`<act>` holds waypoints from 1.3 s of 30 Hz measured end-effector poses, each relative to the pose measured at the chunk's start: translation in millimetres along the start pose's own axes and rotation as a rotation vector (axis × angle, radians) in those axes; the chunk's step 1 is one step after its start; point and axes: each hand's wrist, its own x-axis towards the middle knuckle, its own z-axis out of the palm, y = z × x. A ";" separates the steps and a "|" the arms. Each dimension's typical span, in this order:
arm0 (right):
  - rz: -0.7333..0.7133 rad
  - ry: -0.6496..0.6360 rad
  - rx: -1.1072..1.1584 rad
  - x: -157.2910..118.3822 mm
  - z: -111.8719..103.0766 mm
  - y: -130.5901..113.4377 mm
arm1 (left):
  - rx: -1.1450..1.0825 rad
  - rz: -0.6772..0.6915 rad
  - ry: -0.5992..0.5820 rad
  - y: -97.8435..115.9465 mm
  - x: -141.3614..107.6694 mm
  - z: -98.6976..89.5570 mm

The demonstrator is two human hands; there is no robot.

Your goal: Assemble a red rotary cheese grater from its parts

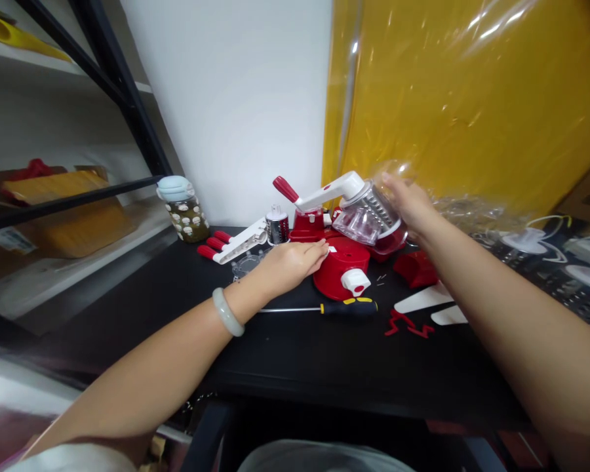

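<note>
My right hand (407,202) is closed around the far side of a rotary grater's upper part, at the clear plastic housing (361,225). A ribbed metal drum (373,208) sits in it, and a white crank (329,190) with a red grip points up and left. This part is tilted and close above the table's red pieces. Against the upper left of a red grater base (341,265) lie the fingers of my left hand (292,265), bent over its edge; the thumb is hidden. A white knob (356,282) on that base faces me.
A screwdriver (349,307) lies in front of the base on the black table (295,354). Left are white cranks (240,240), a small drum (277,227) and a patterned jar (184,213). Red strips (408,324), white handles (423,298) and more drums (587,288) lie right.
</note>
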 end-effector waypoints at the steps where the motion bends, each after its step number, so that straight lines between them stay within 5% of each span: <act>1: -0.070 0.021 -0.035 0.2 0.3 -0.2 | 0.019 0.003 0.015 1.2 0.0 0.4; 6: -0.345 -0.019 -0.160 -4.2 3.4 -1.1 | 0.099 0.010 0.059 6.4 0.1 1.2; 17: -0.544 -0.261 -0.335 -10.3 -3.4 -6.7 | 0.226 -0.020 0.011 12.4 0.4 2.4; 26: -0.558 -0.356 -0.381 -19.7 4.8 -12.5 | 0.322 0.044 -0.055 10.7 -2.0 3.2; 39: -0.523 -0.259 -0.427 -28.8 10.4 -22.0 | 0.314 0.030 -0.134 13.1 -0.6 2.3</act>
